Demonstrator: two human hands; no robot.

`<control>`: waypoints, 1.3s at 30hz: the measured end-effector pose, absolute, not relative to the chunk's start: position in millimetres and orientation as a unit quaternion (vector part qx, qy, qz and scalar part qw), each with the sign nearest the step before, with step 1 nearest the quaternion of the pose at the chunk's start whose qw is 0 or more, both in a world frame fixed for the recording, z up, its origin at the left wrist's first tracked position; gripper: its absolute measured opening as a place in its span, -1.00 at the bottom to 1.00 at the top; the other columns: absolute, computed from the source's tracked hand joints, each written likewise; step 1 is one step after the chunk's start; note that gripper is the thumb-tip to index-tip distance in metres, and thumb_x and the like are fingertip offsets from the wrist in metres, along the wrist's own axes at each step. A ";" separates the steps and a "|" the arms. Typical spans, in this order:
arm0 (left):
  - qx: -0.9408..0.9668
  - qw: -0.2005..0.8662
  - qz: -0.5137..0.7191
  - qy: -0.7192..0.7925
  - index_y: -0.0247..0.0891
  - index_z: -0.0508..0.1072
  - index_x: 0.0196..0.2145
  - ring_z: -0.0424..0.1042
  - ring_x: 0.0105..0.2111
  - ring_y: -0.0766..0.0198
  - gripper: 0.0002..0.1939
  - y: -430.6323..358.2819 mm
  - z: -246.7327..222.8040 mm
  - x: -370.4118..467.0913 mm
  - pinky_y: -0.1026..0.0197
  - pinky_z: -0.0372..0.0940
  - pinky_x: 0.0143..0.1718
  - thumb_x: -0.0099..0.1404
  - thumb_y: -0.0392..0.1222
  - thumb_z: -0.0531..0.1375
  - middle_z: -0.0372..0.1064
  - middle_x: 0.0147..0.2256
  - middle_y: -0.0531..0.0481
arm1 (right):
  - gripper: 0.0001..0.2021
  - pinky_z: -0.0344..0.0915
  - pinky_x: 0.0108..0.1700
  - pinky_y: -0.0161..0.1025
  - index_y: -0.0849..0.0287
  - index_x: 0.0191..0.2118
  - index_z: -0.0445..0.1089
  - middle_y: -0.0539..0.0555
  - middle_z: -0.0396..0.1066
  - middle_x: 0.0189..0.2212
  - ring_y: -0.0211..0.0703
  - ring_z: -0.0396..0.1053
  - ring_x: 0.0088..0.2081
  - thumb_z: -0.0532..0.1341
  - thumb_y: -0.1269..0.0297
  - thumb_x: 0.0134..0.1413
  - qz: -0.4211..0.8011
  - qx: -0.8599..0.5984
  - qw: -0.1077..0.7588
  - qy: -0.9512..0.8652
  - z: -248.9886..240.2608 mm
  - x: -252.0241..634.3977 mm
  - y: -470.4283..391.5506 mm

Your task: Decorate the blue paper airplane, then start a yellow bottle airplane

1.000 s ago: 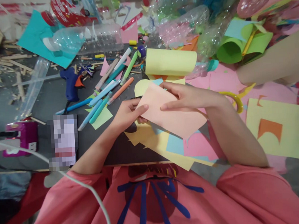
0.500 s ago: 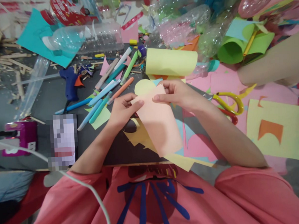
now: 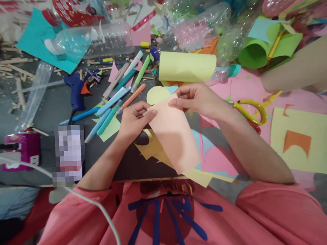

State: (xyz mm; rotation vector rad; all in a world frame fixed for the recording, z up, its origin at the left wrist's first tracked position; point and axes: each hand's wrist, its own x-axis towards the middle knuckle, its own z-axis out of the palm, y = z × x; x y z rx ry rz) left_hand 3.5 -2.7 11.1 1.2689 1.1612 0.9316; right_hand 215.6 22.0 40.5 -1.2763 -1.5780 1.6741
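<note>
Between my two hands hangs a pale pink sheet of paper (image 3: 177, 136), its lower end just above the table's front edge. My left hand (image 3: 136, 118) pinches its upper left corner, thumb on top. The upper right corner is in the closed fingers of my right hand (image 3: 192, 99). Just beyond the sheet lies a yellow paper circle (image 3: 157, 95), partly covered by it. Behind that rests a bottle wrapped in yellow paper (image 3: 188, 66). Several markers (image 3: 132, 98) are scattered beyond my left hand. Yellow-handled scissors (image 3: 252, 112) lie beside my right forearm.
At the left are a blue glue gun (image 3: 76, 92), a phone (image 3: 69, 153) and a purple box-shaped device (image 3: 22, 151). Plastic bottles (image 3: 93, 38) crowd the back. Green rolled paper (image 3: 254, 53) and another person's arm (image 3: 300, 64) are at the right. A white cable (image 3: 88, 201) crosses the lower left.
The pink paper's top right corner has shifted slightly left, and its lower end has swung a little lower. Both hands keep their hold on it.
</note>
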 end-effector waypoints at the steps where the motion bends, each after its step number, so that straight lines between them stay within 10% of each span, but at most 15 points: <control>1: 0.538 0.559 0.395 0.492 -0.25 0.38 -0.57 0.21 -0.66 0.43 -0.63 -2.6 11.1 3.5 0.34 0.16 -0.64 0.03 0.03 0.42 0.26 -0.65 0.14 | -0.71 0.19 -0.46 -0.35 0.18 -0.50 0.33 -0.09 0.22 -0.60 -0.34 0.20 -0.50 0.39 0.23 0.12 0.617 -0.470 0.251 -0.579 40.9 215.8 22.4; 39: 0.577 0.509 0.439 0.464 -0.24 0.25 -0.66 0.15 -0.73 0.49 -0.51 0.1 5.8 1.8 0.40 0.03 -0.73 0.05 0.04 0.44 0.20 -0.70 0.18 | -0.68 0.37 -0.29 -0.30 0.16 -0.54 0.27 -0.06 0.22 -0.52 -0.28 0.27 -0.38 0.30 0.20 0.18 0.661 -0.423 0.246 -0.569 45.3 217.9 22.8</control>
